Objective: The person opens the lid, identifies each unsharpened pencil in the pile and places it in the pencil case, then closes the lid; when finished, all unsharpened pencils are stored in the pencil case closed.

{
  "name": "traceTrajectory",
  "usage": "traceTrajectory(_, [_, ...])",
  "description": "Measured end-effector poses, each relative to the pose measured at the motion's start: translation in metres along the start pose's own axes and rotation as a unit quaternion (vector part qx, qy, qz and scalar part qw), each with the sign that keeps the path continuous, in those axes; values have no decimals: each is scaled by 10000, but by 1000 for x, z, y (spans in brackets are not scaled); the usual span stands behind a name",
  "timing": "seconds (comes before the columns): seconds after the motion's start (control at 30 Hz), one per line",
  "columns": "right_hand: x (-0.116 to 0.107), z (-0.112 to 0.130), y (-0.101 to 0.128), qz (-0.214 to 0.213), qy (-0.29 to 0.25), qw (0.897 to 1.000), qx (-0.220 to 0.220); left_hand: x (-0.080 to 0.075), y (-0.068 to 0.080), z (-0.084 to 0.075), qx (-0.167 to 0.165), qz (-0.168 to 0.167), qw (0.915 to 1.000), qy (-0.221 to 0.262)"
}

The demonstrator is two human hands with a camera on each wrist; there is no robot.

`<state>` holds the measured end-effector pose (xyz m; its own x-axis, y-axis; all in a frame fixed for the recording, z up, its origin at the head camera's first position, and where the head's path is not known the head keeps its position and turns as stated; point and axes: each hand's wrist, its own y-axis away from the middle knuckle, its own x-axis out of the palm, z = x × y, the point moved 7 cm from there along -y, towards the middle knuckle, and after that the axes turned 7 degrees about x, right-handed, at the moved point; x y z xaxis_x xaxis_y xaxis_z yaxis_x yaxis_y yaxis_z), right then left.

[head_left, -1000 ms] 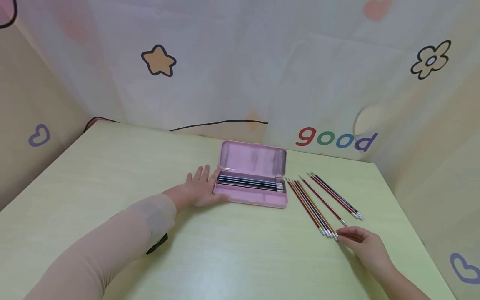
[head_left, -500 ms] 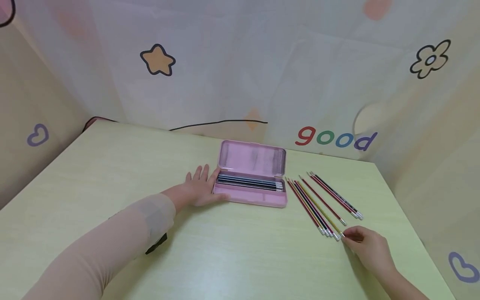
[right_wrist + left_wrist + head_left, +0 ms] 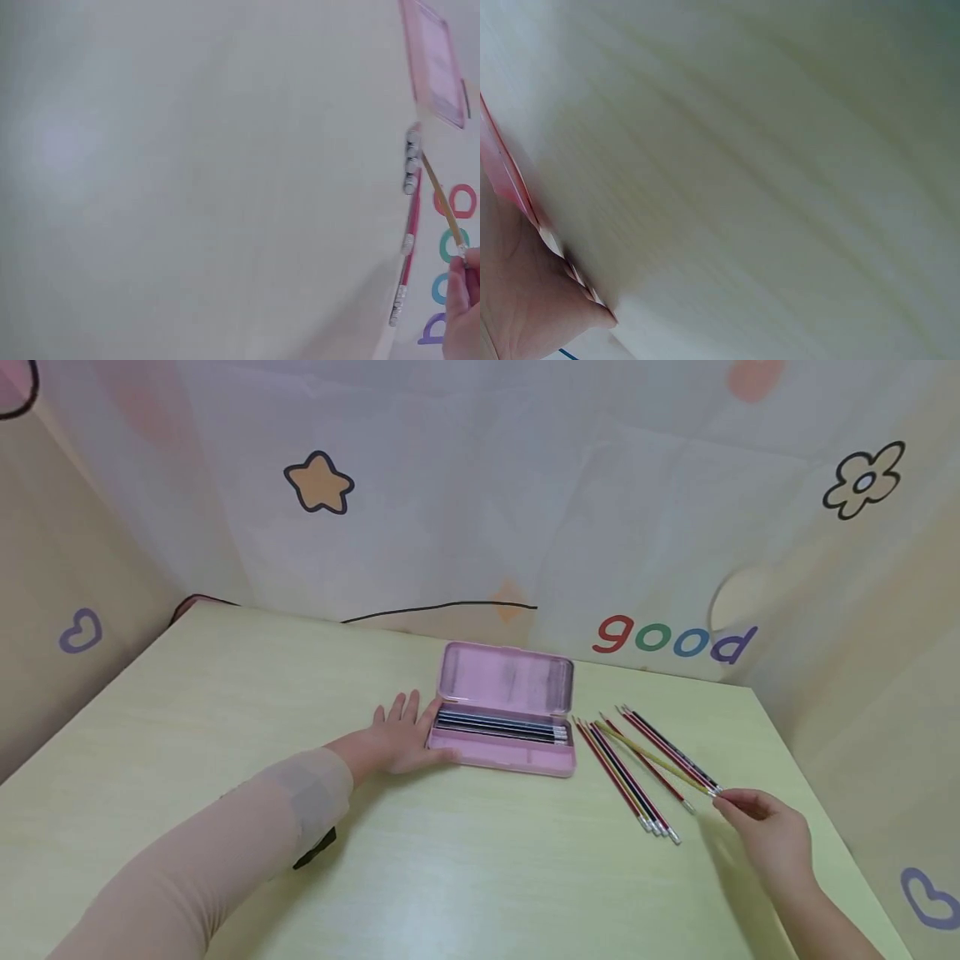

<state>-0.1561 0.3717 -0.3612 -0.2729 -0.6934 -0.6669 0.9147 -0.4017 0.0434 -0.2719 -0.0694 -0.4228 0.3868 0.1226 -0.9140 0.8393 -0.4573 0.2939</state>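
Note:
My right hand (image 3: 772,835) pinches a yellow pencil (image 3: 652,756) by its white eraser end, at the right of the head view. The pencil slants over a red pencil (image 3: 660,775) toward the upper left. In the right wrist view the same hand (image 3: 463,300) holds the pencil (image 3: 444,201) raised at a tilt. A pink pencil case (image 3: 502,760) stands with its lid up, several dark pencils (image 3: 498,725) lying in its back compartment. My left hand (image 3: 401,739) rests spread at the case's left end, thumb along its front edge. Only part of that hand (image 3: 532,292) shows in the left wrist view.
Several pencils (image 3: 626,781) lie side by side to the right of the case. Farther right, red and black pencils (image 3: 671,747) lie close together. A printed curtain (image 3: 480,510) hangs behind the pale table (image 3: 480,877).
My right hand has drawn the yellow pencil off the row and lifted its eraser end, moving right and slightly away. The left hand and the case stay put.

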Motion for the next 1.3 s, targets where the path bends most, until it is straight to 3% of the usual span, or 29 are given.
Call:
traceTrajectory(0.2, [-4, 4, -4, -300, -1008, 9941, 252, -2, 2, -2, -16, 12, 10000, -9])
traceTrajectory(0.5, [16, 17, -6, 282, -1664, 9854, 230, -11, 12, -11, 48, -30, 10000, -63])
traceTrajectory(1.07, [63, 53, -12, 1268, -1577, 9791, -191, -13, 15, -11, 3, 0, 10000, -31])
traceTrajectory(1.3, [83, 68, -16, 1546, -1172, 9810, 19, -7, 8, -5, -54, -23, 10000, -11])
